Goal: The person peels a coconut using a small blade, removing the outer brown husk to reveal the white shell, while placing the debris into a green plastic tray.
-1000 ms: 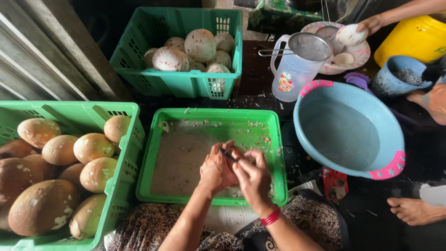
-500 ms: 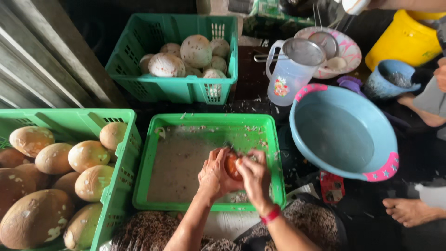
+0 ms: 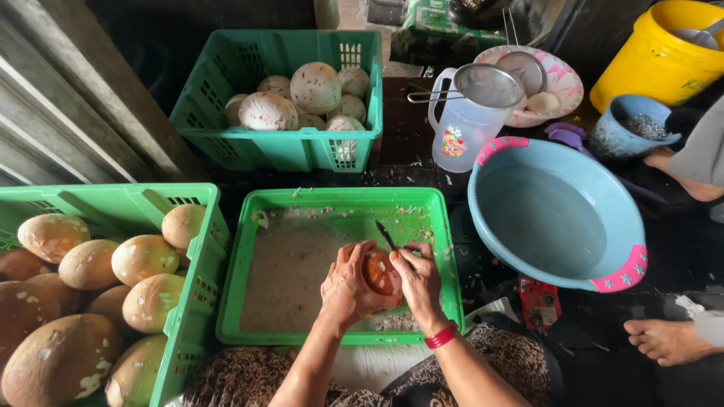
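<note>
Your left hand is curled around a small brown coconut piece, gripping it from the left, while your right hand is closed on a dark-bladed knife whose tip points up and away from you, the blade resting against the top of the piece. Both hands hover over the near right part of a shallow green tray directly in front of you; the tray holds a pale, wet layer of shavings, with white flecks scattered along its far edge. A red band circles your right wrist. To your left, touching the tray's side, a green crate is filled with large brown husked coconuts. Beyond the tray, a darker green crate holds whiter, peeled coconuts. To the right of the tray sits a wide blue basin with pink handles, holding water. Behind it stands a clear plastic jug with a metal strainer resting on its mouth, then a pink-patterned plate, a small blue bowl with dark contents, and a yellow bucket. Another person's bare foot shows at the far right.
</note>
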